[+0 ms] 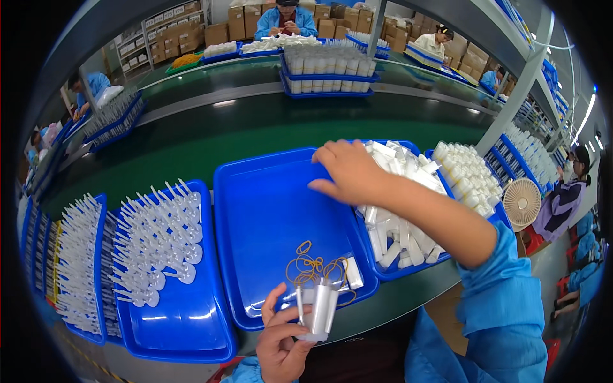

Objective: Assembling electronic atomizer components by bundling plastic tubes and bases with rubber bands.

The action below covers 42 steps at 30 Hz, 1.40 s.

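Note:
My left hand [281, 345] is closed around a small bundle of clear and whitish plastic tubular pieces [324, 306] at the near edge of a blue tray [274, 198]. Rubber bands [308, 263] lie in that tray just beyond the bundle, beside a small white block [353, 273]. Over the tray's far right corner hovers my right hand [351, 172], its fingers apart with nothing seen in them; its palm side is hidden. Next to it, a second blue tray holds a heap of white and clear rectangular plastic pieces [408, 223], partly covered by my forearm.
Left, blue trays carry rows of white stemmed plastic parts [159, 236]. Capped clear containers [469, 172] fill a tray at right, near a small fan [522, 203]. Beyond runs a green conveyor belt [255, 131] with stacked trays [329, 83]. A co-worker [287, 22] sits across; a post [520, 96] rises right.

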{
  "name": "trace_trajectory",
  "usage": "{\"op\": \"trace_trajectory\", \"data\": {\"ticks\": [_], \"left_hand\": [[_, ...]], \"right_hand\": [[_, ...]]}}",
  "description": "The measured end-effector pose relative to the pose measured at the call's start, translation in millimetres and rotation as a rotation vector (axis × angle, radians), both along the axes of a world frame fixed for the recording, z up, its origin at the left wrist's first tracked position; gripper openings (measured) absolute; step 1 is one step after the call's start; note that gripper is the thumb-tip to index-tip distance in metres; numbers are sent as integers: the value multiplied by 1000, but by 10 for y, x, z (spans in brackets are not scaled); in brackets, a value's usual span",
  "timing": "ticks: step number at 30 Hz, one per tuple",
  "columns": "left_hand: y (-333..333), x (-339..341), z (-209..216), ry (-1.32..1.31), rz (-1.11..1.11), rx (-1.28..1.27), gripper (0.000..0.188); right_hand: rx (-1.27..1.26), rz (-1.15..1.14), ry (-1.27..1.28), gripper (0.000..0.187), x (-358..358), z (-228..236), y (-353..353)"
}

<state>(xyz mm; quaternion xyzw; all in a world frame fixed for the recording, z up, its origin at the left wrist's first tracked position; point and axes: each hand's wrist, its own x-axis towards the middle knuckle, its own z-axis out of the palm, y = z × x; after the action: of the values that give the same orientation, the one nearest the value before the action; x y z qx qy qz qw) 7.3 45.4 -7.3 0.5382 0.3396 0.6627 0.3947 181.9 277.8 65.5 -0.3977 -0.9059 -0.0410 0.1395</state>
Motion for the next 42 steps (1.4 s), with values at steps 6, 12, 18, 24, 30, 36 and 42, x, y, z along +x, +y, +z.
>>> {"op": "trace_trajectory", "data": {"ticks": [6, 12, 18, 24, 30, 36, 42], "left_hand": [[-20, -93, 128, 128, 103, 21, 13], [-3, -97, 115, 264, 136, 55, 11], [52, -105, 151, 439, 57, 120, 10], [56, -30, 214, 467, 12, 173, 11], [16, -17, 235, 466, 3, 170, 11], [-2, -20, 292, 473, -17, 149, 10], [-14, -23, 317, 502, -55, 125, 8]], "right_hand": [[179, -118, -509, 19, 132, -210, 456], [340, -66, -323, 14, 237, -189, 166], [-687, 115, 627, 12, 120, 131, -597], [-1375, 142, 946, 27, 30, 188, -1083], [-1629, 62, 1069, 27, 32, 137, -1184], [-1708, 102, 1122, 23, 65, 101, -1243], [-1250, 132, 651, 23, 82, 264, -1263]]}}
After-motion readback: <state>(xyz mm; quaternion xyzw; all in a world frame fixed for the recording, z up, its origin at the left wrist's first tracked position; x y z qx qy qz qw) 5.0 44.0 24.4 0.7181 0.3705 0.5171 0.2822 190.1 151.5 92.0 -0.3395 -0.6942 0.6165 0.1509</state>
